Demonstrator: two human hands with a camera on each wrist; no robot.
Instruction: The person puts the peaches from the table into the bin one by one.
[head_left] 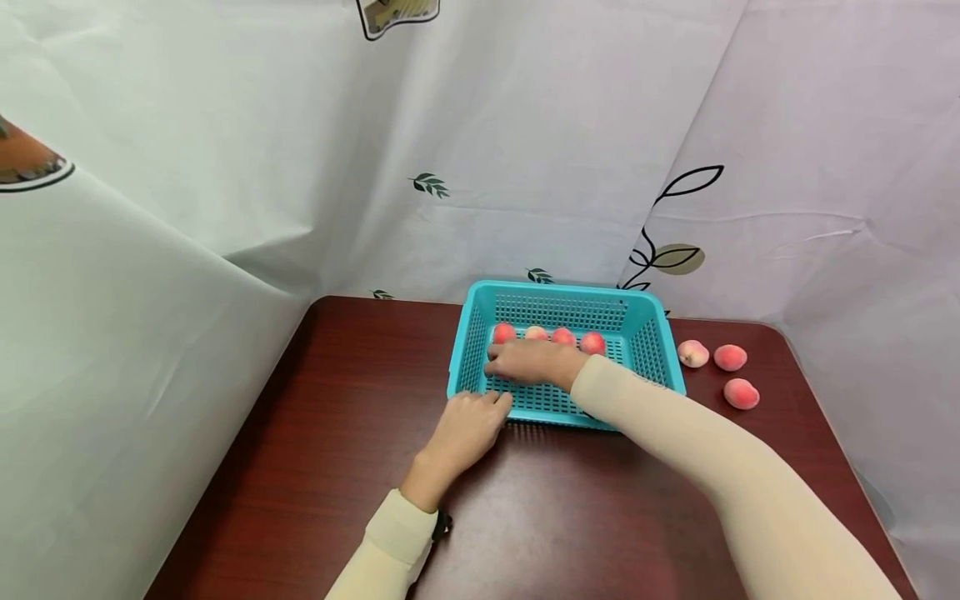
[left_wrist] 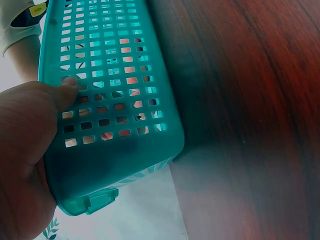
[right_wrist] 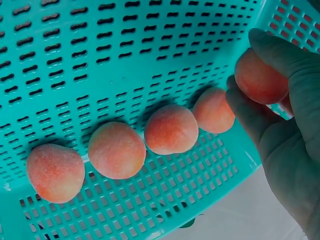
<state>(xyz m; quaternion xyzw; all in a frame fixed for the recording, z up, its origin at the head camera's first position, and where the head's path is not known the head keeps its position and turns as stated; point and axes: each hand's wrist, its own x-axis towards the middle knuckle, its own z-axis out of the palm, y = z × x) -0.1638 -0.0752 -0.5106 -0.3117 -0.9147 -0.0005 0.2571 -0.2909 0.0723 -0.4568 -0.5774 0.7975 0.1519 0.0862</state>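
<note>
A turquoise perforated plastic basket (head_left: 558, 287) stands at the back of the table. My left hand (head_left: 467, 423) grips its near left rim; in the left wrist view the thumb lies on the outer wall (left_wrist: 110, 160) and the other fingers are mostly hidden behind. Inside the basket, toward its left end, my right hand (right_wrist: 295, 100) holds a peach (right_wrist: 261, 77) between thumb and fingers. Several peaches (right_wrist: 117, 150) form a row along the basket's far side, and the one at the row's end (right_wrist: 214, 111) lies close beside the right fingertips.
Three loose peaches lie on the table right of the basket: a paler one (head_left: 693, 353) nearest it, a red one (head_left: 730, 357) and another (head_left: 741, 393) closer to me. Patterned white cloth (head_left: 525, 150) hangs behind the dark brown table (head_left: 360, 400) and along its sides.
</note>
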